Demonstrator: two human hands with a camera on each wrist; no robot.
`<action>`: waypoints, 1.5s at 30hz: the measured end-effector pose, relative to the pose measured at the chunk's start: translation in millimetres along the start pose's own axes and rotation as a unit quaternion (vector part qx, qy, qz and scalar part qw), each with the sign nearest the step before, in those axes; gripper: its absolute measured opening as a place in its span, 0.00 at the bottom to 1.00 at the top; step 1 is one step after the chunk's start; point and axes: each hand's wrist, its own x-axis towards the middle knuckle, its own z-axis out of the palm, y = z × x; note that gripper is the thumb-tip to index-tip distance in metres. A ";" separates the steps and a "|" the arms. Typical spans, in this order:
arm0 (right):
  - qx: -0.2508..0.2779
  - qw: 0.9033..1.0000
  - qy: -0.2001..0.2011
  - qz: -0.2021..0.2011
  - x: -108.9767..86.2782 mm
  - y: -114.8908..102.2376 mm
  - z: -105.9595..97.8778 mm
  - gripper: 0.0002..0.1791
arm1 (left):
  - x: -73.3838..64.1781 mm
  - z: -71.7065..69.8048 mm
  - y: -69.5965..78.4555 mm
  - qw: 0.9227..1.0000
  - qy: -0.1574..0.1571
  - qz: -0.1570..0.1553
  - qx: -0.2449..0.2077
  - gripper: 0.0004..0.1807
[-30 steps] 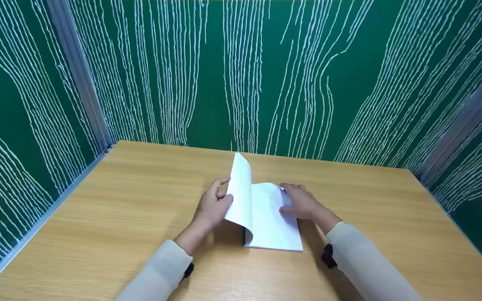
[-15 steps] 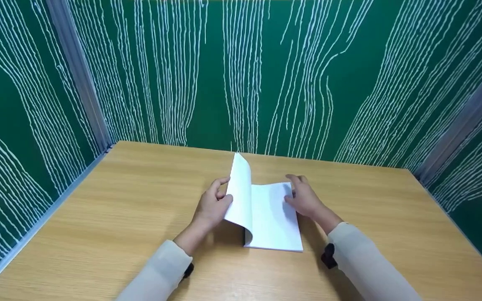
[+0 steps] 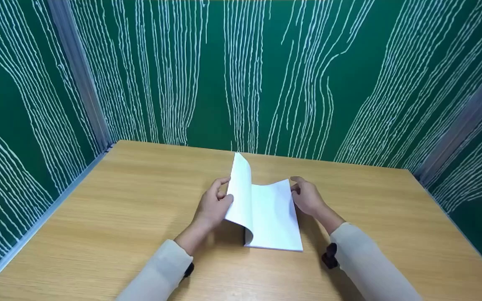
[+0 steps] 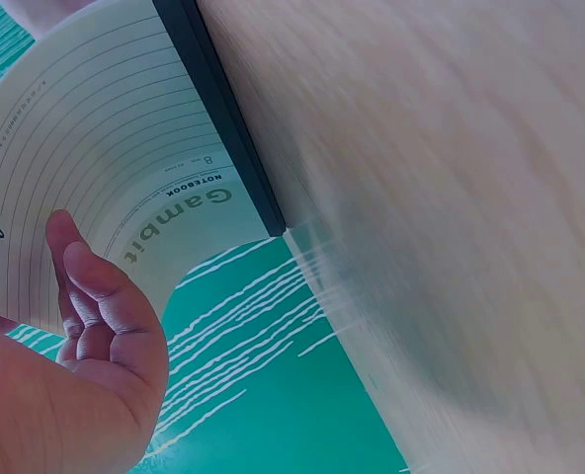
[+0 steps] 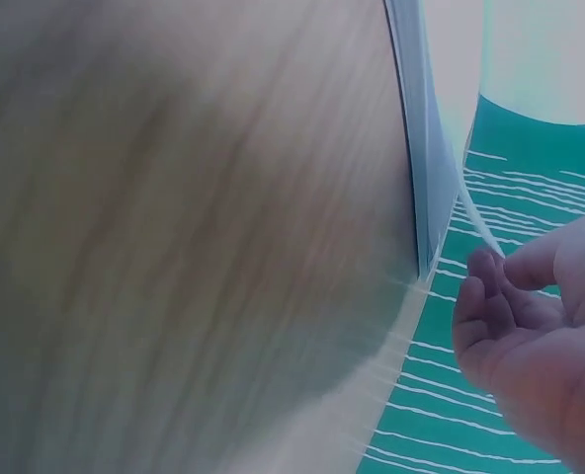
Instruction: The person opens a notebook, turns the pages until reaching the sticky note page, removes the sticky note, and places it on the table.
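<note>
A notebook [image 3: 274, 219] with a black spine [image 4: 223, 123] lies open on the table, its right-hand page white. On the left, its raised cover side [image 3: 239, 196] curves upward; the left wrist view shows ruled lines and the print "Gambit NOTEBOOK" and "A5" there. My left hand [image 3: 212, 205] grips the outer edge of that raised part, thumb on the inner face. At the far right corner, my right hand [image 3: 308, 196] pinches a page. In the right wrist view this lifted page [image 5: 482, 225] rises above the page block [image 5: 423, 148] between thumb and fingers.
The wooden table [image 3: 124, 196] spreads around the notebook. Green panels [image 3: 207, 100] with white wavy lines stand at the back and both sides, joined by grey posts [image 3: 83, 71]. Black wrist straps [image 3: 329, 256] show under both light sleeves.
My right hand has slid from the page's surface to its far right edge and taken hold of the corner, which has lifted slightly. My left hand has kept its grip in place.
</note>
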 end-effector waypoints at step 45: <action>0.076 0.996 -0.049 -0.007 -9.0 -15.0 4.6 0.15 | -1.3 1.8 -0.8 1.000 0.010 0.003 0.019 0.25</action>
